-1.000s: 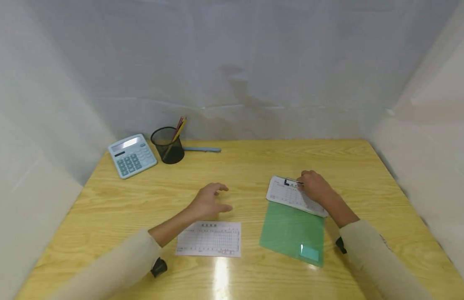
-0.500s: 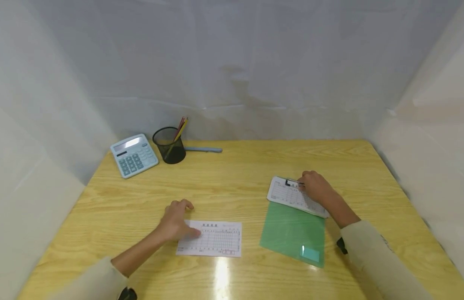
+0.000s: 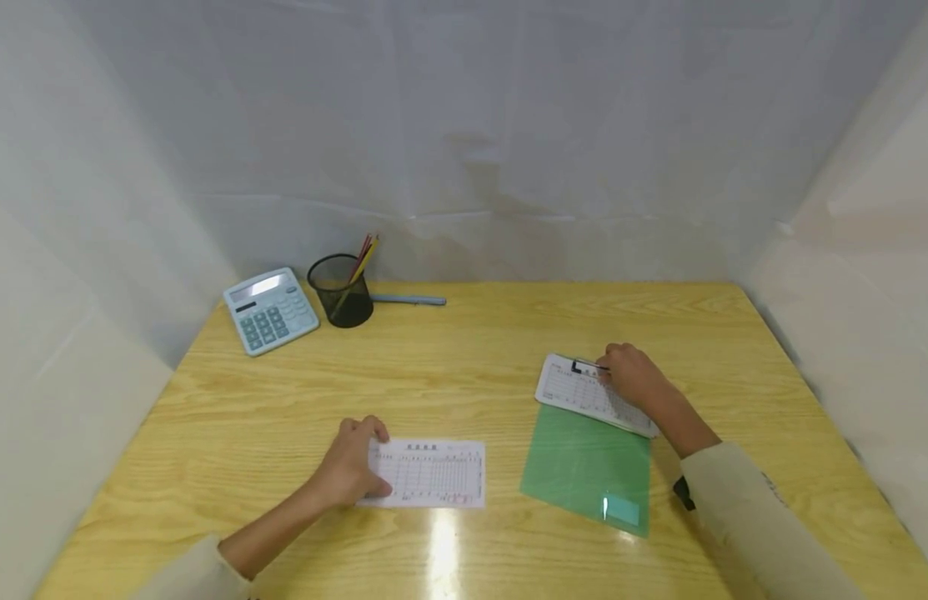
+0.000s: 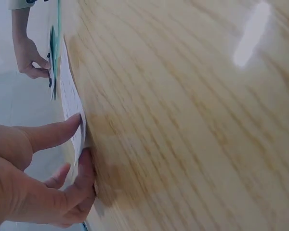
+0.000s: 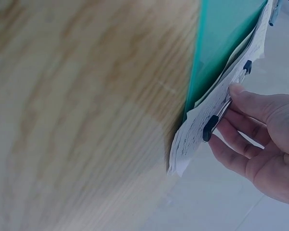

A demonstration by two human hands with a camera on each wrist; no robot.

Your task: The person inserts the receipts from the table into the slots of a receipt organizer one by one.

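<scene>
A loose printed form (image 3: 437,477) lies on the table in front of me. My left hand (image 3: 349,467) grips its left end; in the left wrist view the thumb lies on the top face, other fingers are at the edge, and the sheet bows slightly. To the right is a translucent green clipboard (image 3: 587,471) with a stack of printed forms (image 3: 569,388) at its far end. My right hand (image 3: 634,377) pinches the clipboard's wire clip (image 5: 210,128), its thumb on top and fingers underneath. That hand covers part of the clip in the head view.
At the back left stand a light-blue calculator (image 3: 272,312) and a black mesh pen cup (image 3: 340,293) with several pencils (image 3: 364,257). A blue pen (image 3: 409,300) lies beside the cup. White sheeting (image 3: 464,167) encloses the wooden table (image 3: 464,342) at the back and sides.
My left hand has moved left and toward me from above the loose form to its left end, and now grips it. My right hand has stayed at the clip.
</scene>
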